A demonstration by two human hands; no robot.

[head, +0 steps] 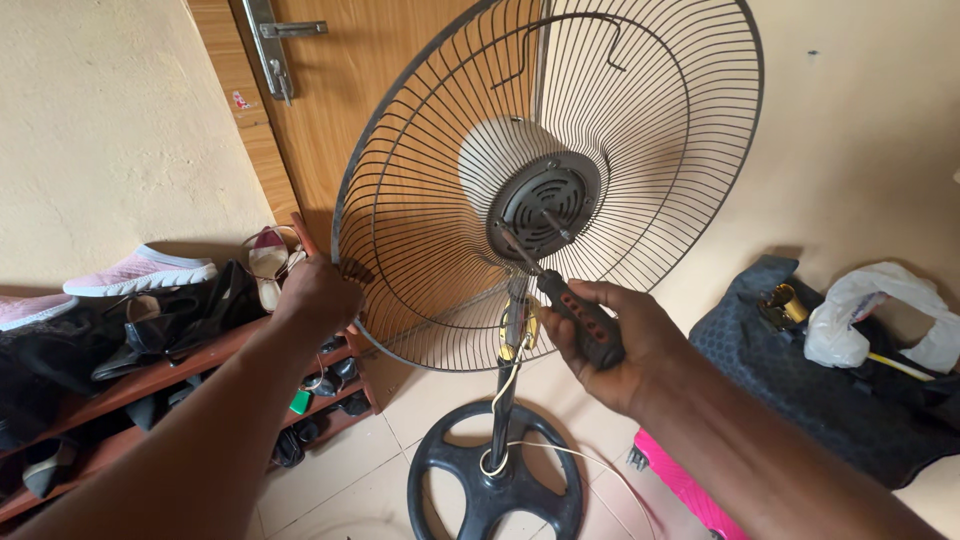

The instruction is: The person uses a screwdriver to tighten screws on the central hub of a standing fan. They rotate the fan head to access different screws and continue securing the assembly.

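From the head camera, the left hand (318,292) is clamping its grip on the rim of the rear fan guard (420,160), a dish of thin dark wire. The right hand (600,345) is wrapping a ribbed black screwdriver (560,295), tip at the grey motor housing (545,205). Judging by this, a housing screw is being worked; steady aim matters.

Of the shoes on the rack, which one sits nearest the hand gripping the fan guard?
The tan open sandal, propped at the rack's right end just beside the left hand on the wire guard. The pink slip-on and black shoes lie farther left.
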